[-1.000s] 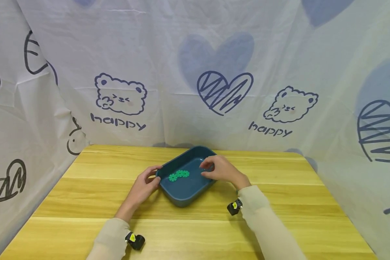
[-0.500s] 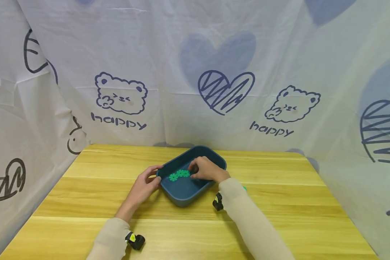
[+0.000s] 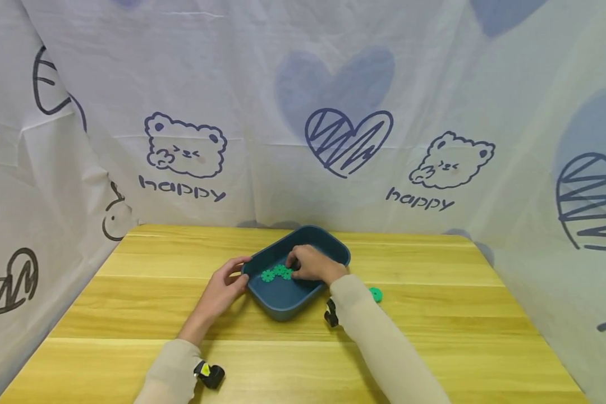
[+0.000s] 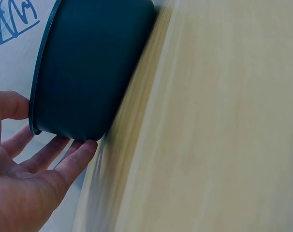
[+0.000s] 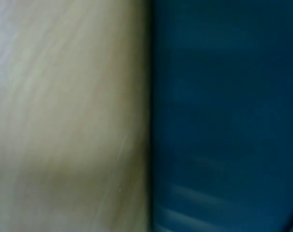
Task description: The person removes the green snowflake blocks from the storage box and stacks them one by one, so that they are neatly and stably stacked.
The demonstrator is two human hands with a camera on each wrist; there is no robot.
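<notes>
A dark blue rectangular bin [image 3: 283,307] stands at an angle on the wooden table. Inside it lie several small green notched discs [image 3: 267,275], shaped like snowflake building pieces. At the bin's left end, my left hand [image 3: 225,286] touches the rim and outer wall; in the left wrist view its fairly straight fingers rest against the end wall. My right hand [image 3: 314,264] reaches over the right side into the bin, thumb and fingertips bent at the rightmost green disc, partly covering it. Blurred bin wall and table fill the right wrist view, without the hand.
Another green disc [image 3: 376,294] lies on the table [image 3: 434,336] right of the bin, beside the right sleeve. Behind the table hangs a white printed cloth [image 3: 262,112], with more cloth along both sides. Each wrist wears a small black camera [image 3: 212,375].
My right hand has moved left and down to the green discs in the bin, and the rightmost disc has shifted slightly. The disc on the table has come into view. My left hand stays put.
</notes>
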